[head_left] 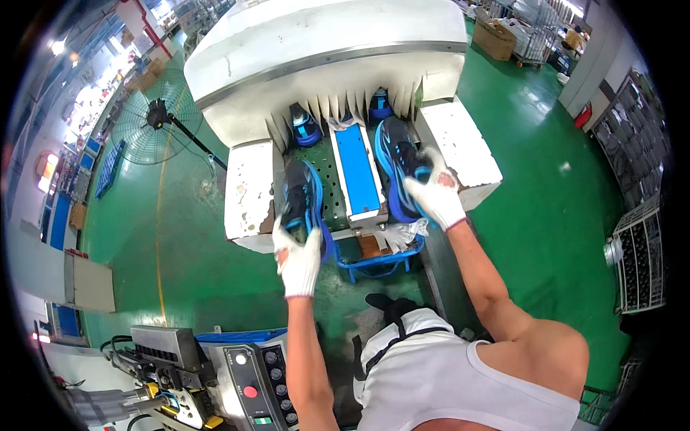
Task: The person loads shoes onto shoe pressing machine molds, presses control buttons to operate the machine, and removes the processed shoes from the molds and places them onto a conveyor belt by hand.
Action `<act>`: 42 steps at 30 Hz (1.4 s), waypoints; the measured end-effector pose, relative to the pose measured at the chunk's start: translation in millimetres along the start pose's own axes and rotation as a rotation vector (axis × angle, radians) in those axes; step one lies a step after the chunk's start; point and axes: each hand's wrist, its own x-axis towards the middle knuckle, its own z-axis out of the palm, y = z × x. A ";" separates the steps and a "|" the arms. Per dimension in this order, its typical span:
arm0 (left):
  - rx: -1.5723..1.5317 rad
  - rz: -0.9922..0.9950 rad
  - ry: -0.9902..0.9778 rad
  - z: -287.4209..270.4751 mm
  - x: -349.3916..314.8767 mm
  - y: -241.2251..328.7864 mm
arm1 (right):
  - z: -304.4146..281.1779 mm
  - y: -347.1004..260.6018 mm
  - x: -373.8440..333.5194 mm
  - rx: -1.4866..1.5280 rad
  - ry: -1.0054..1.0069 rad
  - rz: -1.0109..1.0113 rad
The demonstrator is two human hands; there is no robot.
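Both my hands wear white work gloves. My left hand (pixel 299 260) is closed on the heel end of a dark blue sneaker (pixel 303 194) with a bright blue sole, its toe pointing away from me. My right hand (pixel 436 190) grips the heel of a matching sneaker (pixel 397 152). The two shoes lie at the mouth of a white tunnel machine (pixel 330 68), one on each side of a blue centre strip (pixel 357 169). Farther in, a left sneaker (pixel 306 128) and a right sneaker (pixel 379 105) stand partly behind the hanging curtain flaps.
A blue stool (pixel 379 267) with crumpled white material stands below the machine's mouth. Front left is a control panel (pixel 248 391) with a red button. A large round fan (pixel 157 115) is at far left, wire racks (pixel 640 251) at right, and a cardboard box (pixel 494 39) far right.
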 end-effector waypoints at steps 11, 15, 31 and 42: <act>-0.186 0.241 0.204 62.3 14.3 -10.8 | 82.5 18.9 139.0 -0.333 -0.074 -0.196; -0.073 0.028 0.087 76.1 -171.3 -113.7 | 38.2 16.4 126.3 -0.499 0.090 -0.600; -0.049 -2.382 1.339 147.9 -991.3 -128.4 | 136.0 -47.9 -376.7 -0.342 -1.757 -1.121; 0.283 -2.007 1.670 246.7 -913.6 -162.3 | 89.2 -66.3 -498.3 -0.712 -1.783 -2.029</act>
